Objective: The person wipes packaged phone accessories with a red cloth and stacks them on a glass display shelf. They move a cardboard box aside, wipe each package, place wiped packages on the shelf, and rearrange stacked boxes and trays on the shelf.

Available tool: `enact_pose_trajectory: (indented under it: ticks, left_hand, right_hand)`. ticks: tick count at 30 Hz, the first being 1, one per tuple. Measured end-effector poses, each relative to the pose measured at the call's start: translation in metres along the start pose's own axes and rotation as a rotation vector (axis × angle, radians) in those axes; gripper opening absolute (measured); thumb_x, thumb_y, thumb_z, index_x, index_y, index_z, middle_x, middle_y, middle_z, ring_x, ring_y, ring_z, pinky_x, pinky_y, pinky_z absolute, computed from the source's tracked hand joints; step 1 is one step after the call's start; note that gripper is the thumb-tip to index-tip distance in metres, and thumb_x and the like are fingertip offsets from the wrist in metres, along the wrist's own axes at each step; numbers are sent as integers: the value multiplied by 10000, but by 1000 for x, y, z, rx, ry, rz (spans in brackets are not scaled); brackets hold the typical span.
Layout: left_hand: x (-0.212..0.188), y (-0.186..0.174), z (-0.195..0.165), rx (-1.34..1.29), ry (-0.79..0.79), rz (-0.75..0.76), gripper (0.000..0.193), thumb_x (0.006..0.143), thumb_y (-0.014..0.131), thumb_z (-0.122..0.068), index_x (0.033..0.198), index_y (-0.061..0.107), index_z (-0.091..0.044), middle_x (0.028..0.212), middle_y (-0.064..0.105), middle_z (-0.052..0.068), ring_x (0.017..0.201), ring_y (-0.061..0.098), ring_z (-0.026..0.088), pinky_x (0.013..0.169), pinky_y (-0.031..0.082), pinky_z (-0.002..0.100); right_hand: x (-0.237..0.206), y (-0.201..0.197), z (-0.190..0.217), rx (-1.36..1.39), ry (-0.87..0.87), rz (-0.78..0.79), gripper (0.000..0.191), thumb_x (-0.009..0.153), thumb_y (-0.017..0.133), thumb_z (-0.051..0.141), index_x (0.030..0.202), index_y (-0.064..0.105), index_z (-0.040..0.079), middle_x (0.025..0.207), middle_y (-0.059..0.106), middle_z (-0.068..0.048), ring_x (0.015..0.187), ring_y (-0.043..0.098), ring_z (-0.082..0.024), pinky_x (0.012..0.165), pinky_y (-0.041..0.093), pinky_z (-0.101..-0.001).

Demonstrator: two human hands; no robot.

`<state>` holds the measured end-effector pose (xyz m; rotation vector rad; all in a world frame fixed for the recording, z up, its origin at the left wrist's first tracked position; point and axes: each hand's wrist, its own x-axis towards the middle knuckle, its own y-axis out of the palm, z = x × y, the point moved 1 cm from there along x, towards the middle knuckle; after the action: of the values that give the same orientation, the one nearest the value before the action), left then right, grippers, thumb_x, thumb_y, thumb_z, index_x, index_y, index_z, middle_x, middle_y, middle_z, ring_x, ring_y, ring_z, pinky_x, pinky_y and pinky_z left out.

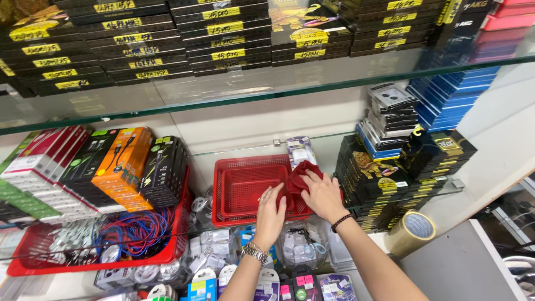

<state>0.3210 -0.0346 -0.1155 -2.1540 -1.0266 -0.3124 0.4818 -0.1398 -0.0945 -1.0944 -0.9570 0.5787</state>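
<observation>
Our right hand [321, 192] presses a dark red cloth [301, 177] into the red basket's [239, 187] right side, fingers spread over it. Our left hand [270, 214] rests just left, fingers together on the basket's near rim.

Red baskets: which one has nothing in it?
The smaller red basket in the middle, under both hands, with a red cloth at its edge. The bigger red basket on the left holds boxes and cables.

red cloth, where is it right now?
Head view, centre: the red cloth lies over the right end of the empty red basket on the glass shelf, under the right hand.
</observation>
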Motion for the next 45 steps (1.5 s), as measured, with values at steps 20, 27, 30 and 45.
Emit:
enact_pose_trajectory:
  ticks: [20,27,30,45]
  left_hand:
    - [-117,5,-36,-98,-340,325,227,962,611,-249,1067,732,-88,1032,776,144,1019,753,268,898,565,360]
    - [-167,107,-35,301,400,256,641,691,778,-414,1098,708,76,1160,710,265,1225,511,558,1070,109,704]
    - [-179,126,-32,685,295,638,667,707,774,-336,1234,660,55,1087,708,268,1321,456,532,1104,-67,771]
    - [-145,107,-30,-771,-624,736,323,1011,676,-328,1155,714,-41,1011,735,48,856,702,153,736,574,356]
  right_hand:
    - [-71,7,-42,1679,513,-178,441,937,648,279,1321,652,63,1110,696,-106,895,654,-235,769,544,-380]
    - [-171,-6,-76,1903,929,94,387,914,637,390,1160,674,94,935,742,-72,723,699,-206,629,572,-353]
    - [-198,-5,-81,1842,959,85,403,911,647,400,1162,670,86,911,736,-75,702,690,-207,606,563,-357]
    - [-249,4,-69,1678,1019,84,475,934,617,416,1249,664,63,985,727,-93,773,653,-200,660,524,-349]
